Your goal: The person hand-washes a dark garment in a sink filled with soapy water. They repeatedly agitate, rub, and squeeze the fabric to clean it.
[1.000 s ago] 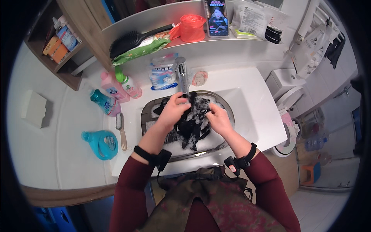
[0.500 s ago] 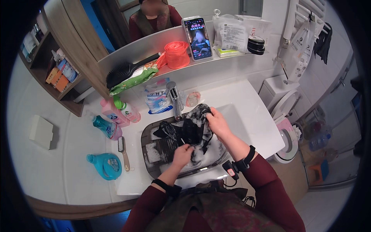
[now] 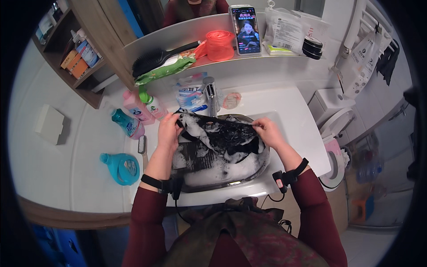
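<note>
A wet black garment [image 3: 224,135], streaked with white suds, is stretched between my two hands. My left hand [image 3: 169,129] pinches its upper left corner. At the opposite end, my right hand [image 3: 267,131] grips the upper right edge. The cloth hangs over a dark washing basin with a ribbed washboard part [image 3: 194,156] on its left side. White foam [image 3: 240,171] covers the front and right of the basin, which sits in the white sink. The garment's exact kind is not clear. Part of the basin's far side lies hidden behind the cloth.
A chrome faucet [image 3: 211,94] stands behind the basin. Left of the sink are a teal detergent jug [image 3: 121,169], a scrubbing brush [image 3: 142,147] and several bottles. The shelf above bears a phone [image 3: 247,31], a black hairbrush [image 3: 153,60] and an orange-red roll [image 3: 220,46].
The black garment went from bunched in the basin to spread out and raised. My left hand moved left and up to its corner; my right hand moved to the right.
</note>
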Action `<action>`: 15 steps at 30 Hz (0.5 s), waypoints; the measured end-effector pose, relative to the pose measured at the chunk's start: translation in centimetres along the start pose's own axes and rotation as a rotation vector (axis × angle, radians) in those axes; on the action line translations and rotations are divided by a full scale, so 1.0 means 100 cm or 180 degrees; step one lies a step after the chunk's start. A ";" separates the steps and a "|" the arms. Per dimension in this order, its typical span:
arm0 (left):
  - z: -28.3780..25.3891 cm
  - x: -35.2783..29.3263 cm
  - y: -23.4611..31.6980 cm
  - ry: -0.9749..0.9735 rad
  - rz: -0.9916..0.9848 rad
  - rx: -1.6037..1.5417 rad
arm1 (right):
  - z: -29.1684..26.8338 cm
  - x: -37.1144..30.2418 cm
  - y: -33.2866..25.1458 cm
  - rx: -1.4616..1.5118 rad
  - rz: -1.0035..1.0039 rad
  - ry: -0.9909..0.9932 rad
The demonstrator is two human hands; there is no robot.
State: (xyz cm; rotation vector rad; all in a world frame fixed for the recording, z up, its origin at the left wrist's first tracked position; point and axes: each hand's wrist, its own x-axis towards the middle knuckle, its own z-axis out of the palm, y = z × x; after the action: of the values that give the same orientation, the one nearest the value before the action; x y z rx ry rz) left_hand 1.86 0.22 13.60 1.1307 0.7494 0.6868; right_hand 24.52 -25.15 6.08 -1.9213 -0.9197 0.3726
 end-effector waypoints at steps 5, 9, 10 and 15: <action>-0.004 0.001 0.031 -0.0385 0.0062 -0.0308 | -0.021 0.005 -0.038 0.2704 0.0781 -0.0337; 0.004 0.000 0.051 -0.0483 0.0406 -0.0998 | -0.041 0.008 -0.085 0.3837 0.0195 -0.0404; 0.007 -0.002 0.056 -0.0597 0.0467 -0.1259 | -0.046 0.010 -0.098 0.4097 -0.0157 -0.0540; 0.025 -0.009 0.108 -0.0948 0.0300 -0.1663 | -0.066 0.020 -0.165 0.4351 -0.0698 -0.0729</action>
State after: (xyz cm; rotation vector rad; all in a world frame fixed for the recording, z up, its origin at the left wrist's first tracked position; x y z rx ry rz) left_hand 2.22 1.24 24.70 0.7642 0.2394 0.7198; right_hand 22.39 -23.22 23.73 -0.5296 -0.6788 0.8223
